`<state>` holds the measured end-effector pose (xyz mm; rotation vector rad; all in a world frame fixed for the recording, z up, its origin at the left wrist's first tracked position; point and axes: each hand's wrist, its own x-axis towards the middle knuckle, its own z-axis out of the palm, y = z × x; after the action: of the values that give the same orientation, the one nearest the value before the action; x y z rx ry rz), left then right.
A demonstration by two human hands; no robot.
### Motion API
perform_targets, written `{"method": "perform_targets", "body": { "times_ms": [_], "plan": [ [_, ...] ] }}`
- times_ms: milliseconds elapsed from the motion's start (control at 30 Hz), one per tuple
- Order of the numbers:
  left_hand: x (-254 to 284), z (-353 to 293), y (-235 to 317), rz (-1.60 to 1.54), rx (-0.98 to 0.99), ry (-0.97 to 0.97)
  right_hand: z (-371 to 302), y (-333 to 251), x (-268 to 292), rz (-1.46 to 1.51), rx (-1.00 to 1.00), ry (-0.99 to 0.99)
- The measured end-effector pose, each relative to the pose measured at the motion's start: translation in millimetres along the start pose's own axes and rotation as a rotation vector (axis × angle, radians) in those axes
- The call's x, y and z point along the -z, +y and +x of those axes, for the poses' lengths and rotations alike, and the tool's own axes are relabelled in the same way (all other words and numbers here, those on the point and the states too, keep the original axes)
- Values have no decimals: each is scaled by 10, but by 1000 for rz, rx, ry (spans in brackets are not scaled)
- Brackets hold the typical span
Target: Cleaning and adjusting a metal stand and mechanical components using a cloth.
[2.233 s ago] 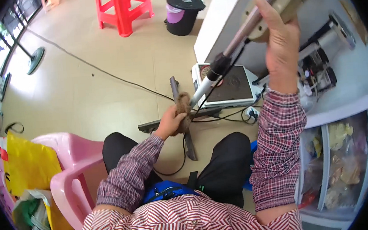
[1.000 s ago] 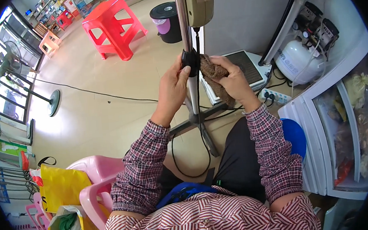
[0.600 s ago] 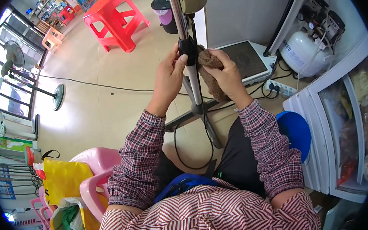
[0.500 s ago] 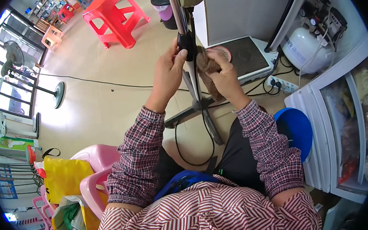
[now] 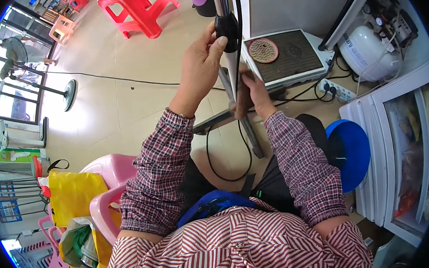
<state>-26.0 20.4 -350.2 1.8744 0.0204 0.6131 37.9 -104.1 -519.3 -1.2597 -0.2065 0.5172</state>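
Observation:
In front of me rises an upright floor stand, a chrome pole (image 5: 220, 1) above a pale lower tube (image 5: 232, 64). My left hand (image 5: 200, 69) is closed around the black collar (image 5: 226, 31) joining the two, thumb along its near side. Lower down, my right hand (image 5: 259, 96), partly blurred, presses a brown cloth (image 5: 242, 97) against the pale tube just above the dark crossed feet (image 5: 252, 138). A black cable (image 5: 238, 11) runs down beside the pole and loops on the floor between my legs.
A grey-topped platform (image 5: 295, 72) bearing a round pink-rimmed disc (image 5: 263, 50) lies beyond my right hand. A power strip (image 5: 337, 90), a white compressor tank (image 5: 367, 54), a blue bucket (image 5: 350, 156) and a glass-door cabinet (image 5: 378, 171) stand right. Left are a pink chair (image 5: 109, 170) and red stool (image 5: 137, 11).
My right hand has slid the brown cloth down the pale tube toward the feet. My left hand keeps its hold on the collar. The view has shifted slightly, uncovering the round disc.

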Motion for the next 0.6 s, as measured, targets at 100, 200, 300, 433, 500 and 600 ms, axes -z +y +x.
{"method": "perform_targets", "body": {
  "times_ms": [100, 200, 300, 433, 500, 600],
  "plan": [
    [5, 0, 2, 22, 4, 7, 80, 356, 54, -52, -360, 115],
    [48, -2, -40, 31, -5, 23, 146, 192, 25, 35, -254, -29],
    [101, -5, -13, 45, 45, -29, 8, -671, -275, 426, -203, -81],
    [90, 1, -85, -2, -52, 14, -141, -1194, -555, 320, 59, 8],
    [64, 6, -62, 11, -10, -15, 12, -878, -411, 216, -1, 21],
    [45, -10, -36, -64, 37, -20, 222, -349, -153, 57, -126, -63]
  ]
}}
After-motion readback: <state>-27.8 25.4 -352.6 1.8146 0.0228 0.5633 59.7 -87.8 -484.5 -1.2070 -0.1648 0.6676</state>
